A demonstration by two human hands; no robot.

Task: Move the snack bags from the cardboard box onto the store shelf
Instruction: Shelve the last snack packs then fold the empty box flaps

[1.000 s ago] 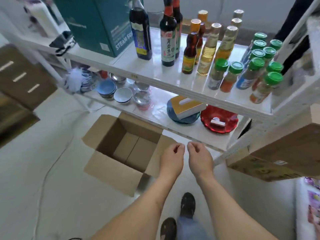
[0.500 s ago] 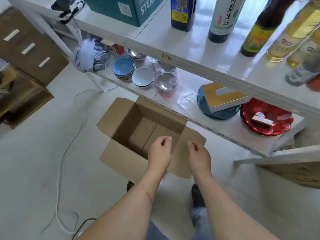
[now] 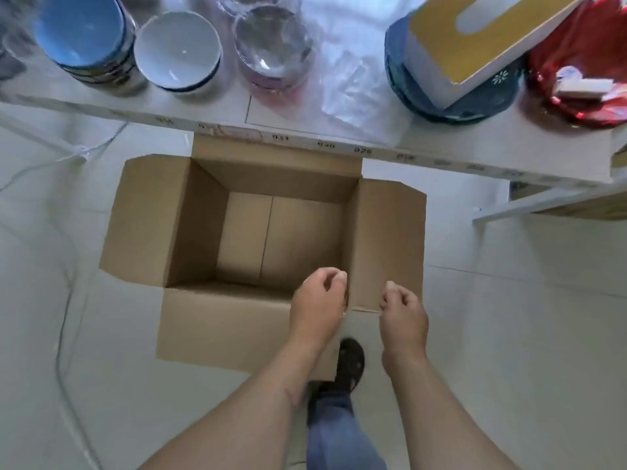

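Note:
An open cardboard box (image 3: 210, 329) stands on the floor in front of the low store shelf (image 3: 441, 156), all its flaps folded out. Its inside shows only the bare bottom; no snack bag is visible in it or anywhere else in the head view. My left hand (image 3: 319, 303) hovers over the box's near right corner, fingers loosely curled and holding nothing. My right hand (image 3: 403, 317) hangs beside it above the right flap, also loosely curled and holding nothing.
The shelf holds a stack of blue bowls (image 3: 84, 32), a white bowl (image 3: 178, 45), a glass bowl (image 3: 271, 45), a tissue box (image 3: 475, 39) on a dark plate and a red plate (image 3: 583, 62). A cable (image 3: 64, 334) runs over the floor at left. My shoe (image 3: 351, 361) stands by the box.
The view has dropped and closed in on the box, so the upper shelf with bottles has left the frame. Both hands have lowered toward the box's near right corner.

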